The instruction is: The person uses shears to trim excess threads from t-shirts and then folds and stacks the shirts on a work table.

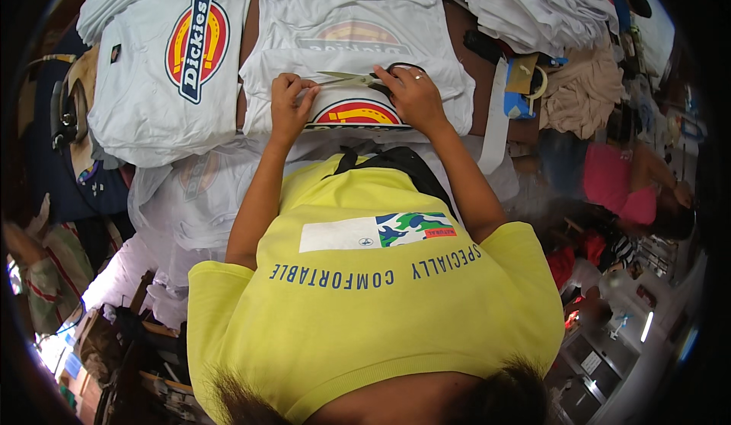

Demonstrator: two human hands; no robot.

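A white T-shirt point(285, 25) lies in front of me on the brown tabletop, its lower part folded up so a red and yellow print point(354, 111) shows near me. My right hand point(415, 99) grips a pair of scissors point(349, 80) with dark handles, and the metal blades point left across the fold. At the fold's left, my left hand point(289, 105) is closed in a pinch close to the blade tips. Whether it holds cloth or a thread between the fingertips is too small to tell.
Folded white T-shirts with a horseshoe print point(129, 105) are stacked at left. More white garments point(533, 6) pile up at far right, near a blue tape dispenser point(518, 103) and beige cloth point(582, 94). An iron point(65, 116) stands far left. Another person in pink point(609, 177) is at right.
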